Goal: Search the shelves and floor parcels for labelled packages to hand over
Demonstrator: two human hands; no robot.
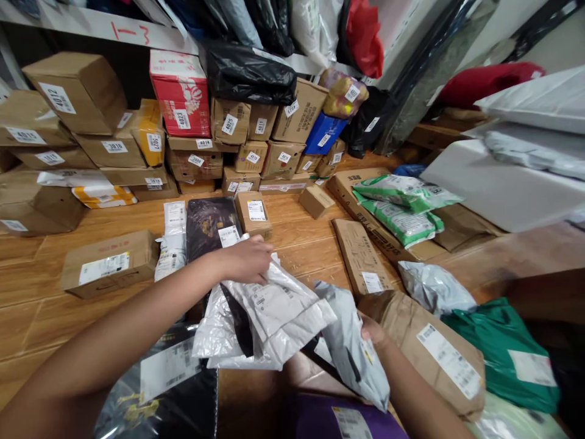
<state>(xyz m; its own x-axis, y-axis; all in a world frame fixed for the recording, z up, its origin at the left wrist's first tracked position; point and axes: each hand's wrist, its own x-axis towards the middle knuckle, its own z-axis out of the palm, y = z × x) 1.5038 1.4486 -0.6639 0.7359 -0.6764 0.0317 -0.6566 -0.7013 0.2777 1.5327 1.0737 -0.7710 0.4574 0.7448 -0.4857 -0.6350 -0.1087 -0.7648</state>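
Note:
My left hand (249,259) is closed on the upper edge of a white plastic mailer bag (287,305), which tilts toward me with its label up. Under it lie more white plastic and a strip of something black. To the right, my right hand (373,330) grips the side of a grey plastic mailer bag (351,341); most of its fingers are hidden. A black parcel with a white label partly shows beneath the grey bag. Just beyond my left hand stands a dark box (208,222) with gold print. A plastic-wrapped black box (187,402) sits below my left forearm.
Numbered cartons (196,161) are stacked along the shelf at the back. On the right are a brown paper parcel (411,329), a green bag (498,341) and green-and-white packets (402,207). A small carton (109,262) stands on the wooden floor (36,305) at left. A purple parcel (315,417) lies nearest me.

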